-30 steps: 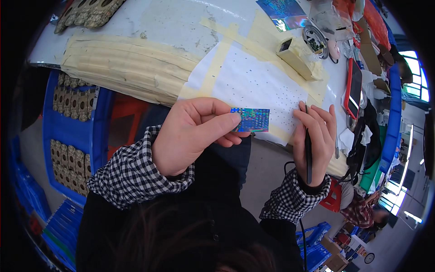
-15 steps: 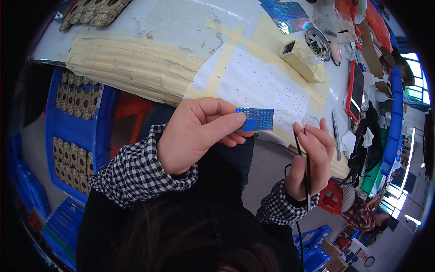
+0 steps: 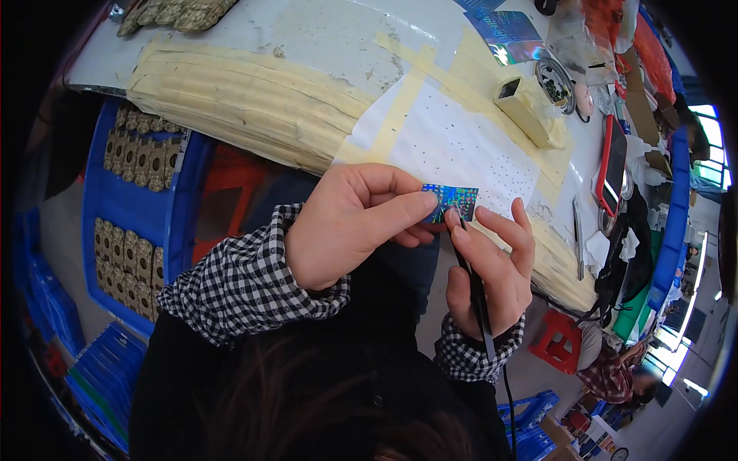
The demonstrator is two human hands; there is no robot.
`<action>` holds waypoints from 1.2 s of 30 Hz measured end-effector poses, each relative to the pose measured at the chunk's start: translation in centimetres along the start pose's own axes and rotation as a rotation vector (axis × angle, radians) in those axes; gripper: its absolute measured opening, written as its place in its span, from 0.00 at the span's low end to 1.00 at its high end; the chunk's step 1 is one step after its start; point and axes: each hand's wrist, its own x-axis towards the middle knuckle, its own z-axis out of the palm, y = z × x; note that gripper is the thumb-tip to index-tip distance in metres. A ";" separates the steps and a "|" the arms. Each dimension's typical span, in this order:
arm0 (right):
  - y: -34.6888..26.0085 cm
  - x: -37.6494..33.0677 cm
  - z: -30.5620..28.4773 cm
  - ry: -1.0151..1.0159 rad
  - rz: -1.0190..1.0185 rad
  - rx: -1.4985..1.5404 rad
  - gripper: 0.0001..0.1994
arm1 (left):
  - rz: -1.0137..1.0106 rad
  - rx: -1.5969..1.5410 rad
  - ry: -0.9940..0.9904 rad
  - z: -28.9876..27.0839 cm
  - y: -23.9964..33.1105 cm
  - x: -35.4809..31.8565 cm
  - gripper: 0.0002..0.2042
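Between its thumb and fingers, my left hand (image 3: 357, 223) pinches a small shiny blue holographic sheet (image 3: 463, 195) by its left end. My right hand (image 3: 496, 269) is closed on dark tweezers (image 3: 478, 300), whose tips are up at the sheet's lower edge. Whether the tips grip anything is too small to tell. Beyond the hands, a white paper (image 3: 430, 138) dotted with several tiny dark specks lies taped to the table.
A taped yellowish block (image 3: 530, 111) and a round dish (image 3: 555, 83) stand behind the paper. Metal tweezers (image 3: 579, 238) and a red-edged phone (image 3: 611, 165) lie on the right. Blue trays (image 3: 137, 207) of camouflage-patterned parts are at left, below the padded table edge (image 3: 254, 107).
My right hand has moved left and brought the tweezers' tips to the sheet. The sheet and my left hand sit slightly farther right in the picture, as does the whole table.
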 end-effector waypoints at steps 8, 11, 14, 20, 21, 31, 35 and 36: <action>-0.1 0.1 -0.1 -0.003 0.002 0.016 0.17 | 0.003 0.019 -0.001 0.0 0.1 0.0 0.09; -0.1 0.2 -0.1 -0.004 0.009 0.019 0.17 | 0.007 0.020 -0.005 0.0 0.1 0.0 0.09; -0.1 0.3 -0.2 -0.011 0.016 0.011 0.17 | 0.013 0.016 -0.006 0.1 0.1 0.0 0.09; -0.2 0.4 -0.2 -0.020 0.017 -0.007 0.16 | 0.024 0.014 -0.004 0.0 -0.1 0.0 0.09; -0.2 0.4 -0.2 -0.022 0.017 -0.005 0.16 | 0.021 0.013 -0.003 0.0 -0.1 0.0 0.09; 0.0 -0.1 0.2 -0.016 0.006 0.011 0.16 | 0.005 -0.011 -0.008 0.0 0.1 0.0 0.09; 0.1 -0.2 0.4 0.003 0.005 0.032 0.16 | 0.001 -0.014 -0.013 0.1 0.1 0.0 0.09; 0.1 -0.3 0.4 0.005 0.000 0.032 0.16 | 0.002 -0.014 -0.011 0.1 0.0 0.0 0.09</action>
